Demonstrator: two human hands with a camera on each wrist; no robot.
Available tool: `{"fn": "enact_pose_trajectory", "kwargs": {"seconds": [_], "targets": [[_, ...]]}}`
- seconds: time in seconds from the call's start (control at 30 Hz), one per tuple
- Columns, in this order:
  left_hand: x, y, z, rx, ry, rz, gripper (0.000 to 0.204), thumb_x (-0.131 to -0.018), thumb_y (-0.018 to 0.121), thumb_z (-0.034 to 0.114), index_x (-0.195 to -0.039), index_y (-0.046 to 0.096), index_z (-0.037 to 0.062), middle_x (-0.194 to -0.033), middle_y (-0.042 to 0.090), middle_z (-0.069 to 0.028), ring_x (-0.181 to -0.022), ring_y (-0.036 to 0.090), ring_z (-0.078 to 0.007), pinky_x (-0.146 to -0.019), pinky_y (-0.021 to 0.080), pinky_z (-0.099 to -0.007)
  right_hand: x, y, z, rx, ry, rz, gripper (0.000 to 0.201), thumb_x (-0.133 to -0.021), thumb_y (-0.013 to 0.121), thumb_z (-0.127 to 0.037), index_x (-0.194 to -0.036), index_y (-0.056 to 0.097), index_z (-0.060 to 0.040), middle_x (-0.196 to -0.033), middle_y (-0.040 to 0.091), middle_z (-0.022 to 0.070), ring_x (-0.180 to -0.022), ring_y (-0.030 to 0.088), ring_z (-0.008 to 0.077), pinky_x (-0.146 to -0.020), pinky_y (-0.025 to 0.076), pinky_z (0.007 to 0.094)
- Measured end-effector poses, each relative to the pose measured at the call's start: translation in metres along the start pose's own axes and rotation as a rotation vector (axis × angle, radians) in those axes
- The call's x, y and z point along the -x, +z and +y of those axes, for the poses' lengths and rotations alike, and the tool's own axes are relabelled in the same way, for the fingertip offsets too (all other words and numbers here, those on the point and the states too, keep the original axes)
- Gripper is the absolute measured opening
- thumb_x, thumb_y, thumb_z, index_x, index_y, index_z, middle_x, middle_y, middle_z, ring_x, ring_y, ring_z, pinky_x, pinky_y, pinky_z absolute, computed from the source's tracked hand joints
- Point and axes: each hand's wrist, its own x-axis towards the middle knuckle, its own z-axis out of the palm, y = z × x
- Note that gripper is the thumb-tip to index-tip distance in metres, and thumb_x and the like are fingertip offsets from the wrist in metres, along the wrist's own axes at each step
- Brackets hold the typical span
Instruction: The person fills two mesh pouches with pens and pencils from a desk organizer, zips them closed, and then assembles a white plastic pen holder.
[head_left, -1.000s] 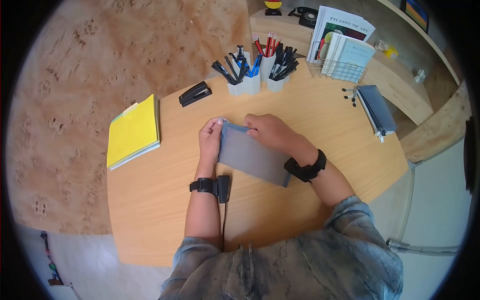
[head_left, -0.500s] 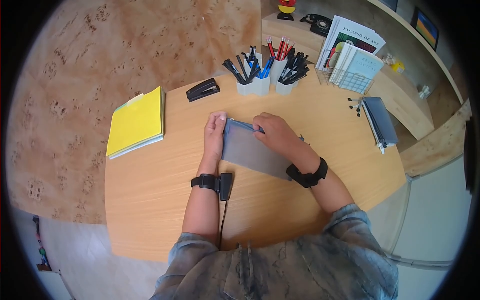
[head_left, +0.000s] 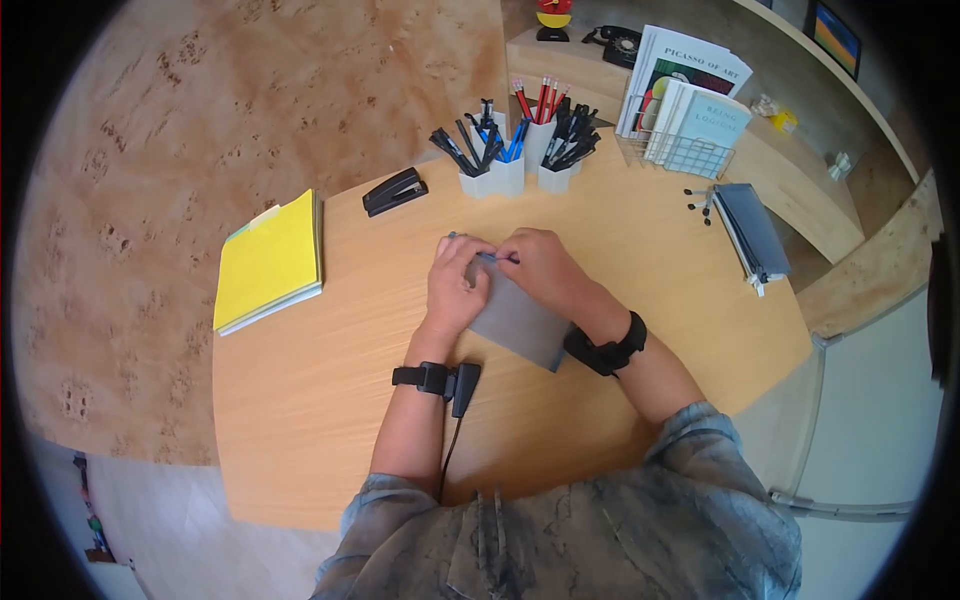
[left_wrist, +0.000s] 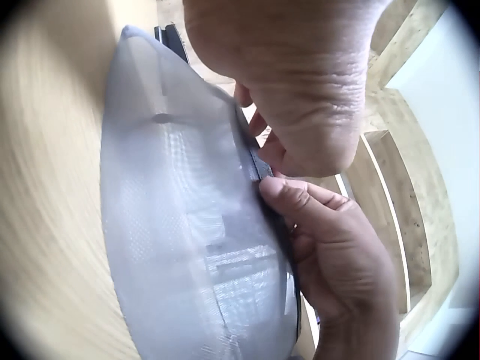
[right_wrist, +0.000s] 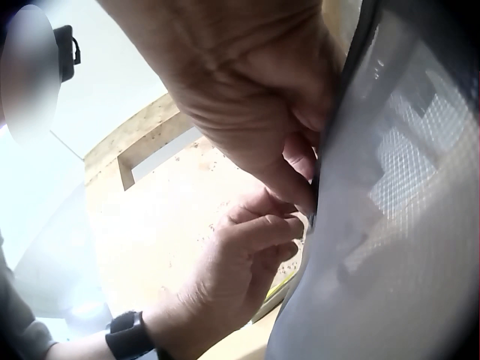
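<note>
A grey translucent mesh pouch (head_left: 520,322) is held up on the desk between both hands; its sheet fills much of the left wrist view (left_wrist: 172,202) and the right wrist view (right_wrist: 390,225). The left hand (head_left: 456,285) grips the dark top edge near its left part, fingers curled over it. Close beside it, the right hand (head_left: 548,268) pinches the same edge between thumb and fingers. In the left wrist view the right hand's (left_wrist: 341,255) thumb presses on the dark edge. What lies under the fingertips is hidden.
Yellow folder (head_left: 268,262) on papers at left, black stapler (head_left: 394,191) behind. Pen holders (head_left: 493,180) with pens and pencils stand at the back. A wire rack (head_left: 690,155) of books, black clips (head_left: 700,205) and a stack of grey pouches (head_left: 752,232) are at right.
The left hand has moved right along the pouch's top edge, from its left corner to beside the right hand. The right hand still pinches the edge.
</note>
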Motion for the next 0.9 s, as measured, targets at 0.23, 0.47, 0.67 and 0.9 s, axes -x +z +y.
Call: {"fn": "enact_pose_trajectory", "kwargs": {"seconds": [0.23, 0.47, 0.67, 0.9], "targets": [[0.004, -0.004, -0.003, -0.023, 0.015, 0.023, 0.016, -0.062, 0.049, -0.01, -0.072, 0.057, 0.0003, -0.078, 0.048, -0.0087, -0.081, 0.049, -0.0264, -0.076, 0.043, -0.0313, -0.007, -0.011, 0.025, -0.107, 0.045, -0.283, 0.016, -0.075, 0.065, -0.01, -0.087, 0.069, -0.0002, -0.08, 0.064, 0.0156, -0.074, 0.062, 0.0268, -0.067, 0.048, 0.0339], [0.006, -0.009, -0.004, 0.281, -0.073, 0.039, 0.009, -0.068, 0.047, -0.007, -0.069, 0.053, -0.0001, -0.079, 0.047, -0.006, -0.075, 0.048, -0.0166, -0.07, 0.039, -0.0245, -0.01, -0.026, 0.045, -0.032, 0.227, -0.351, 0.028, -0.066, 0.07, -0.007, -0.094, 0.07, -0.0026, -0.085, 0.067, 0.0125, -0.077, 0.064, 0.0217, -0.069, 0.049, 0.0308], [0.008, -0.005, 0.003, 0.251, -0.089, 0.039, 0.013, -0.07, 0.046, -0.006, -0.075, 0.056, 0.0002, -0.081, 0.047, -0.0055, -0.07, 0.047, -0.0157, -0.062, 0.038, -0.0227, -0.009, -0.017, 0.055, -0.22, 0.236, -0.345, 0.028, -0.071, 0.069, -0.007, -0.098, 0.069, -0.0027, -0.085, 0.067, 0.0086, -0.076, 0.063, 0.0171, -0.071, 0.05, 0.0279], [0.013, 0.001, -0.017, 0.299, -0.142, 0.034, 0.007, -0.076, 0.052, 0.002, -0.08, 0.058, 0.0031, -0.088, 0.045, -0.0034, -0.081, 0.044, -0.0138, -0.069, 0.036, -0.0225, -0.023, -0.033, 0.083, -0.371, 0.414, 0.228, 0.015, -0.075, 0.067, -0.008, -0.089, 0.066, -0.0022, -0.074, 0.066, 0.0063, -0.069, 0.062, 0.0121, -0.064, 0.049, 0.0245]]}}
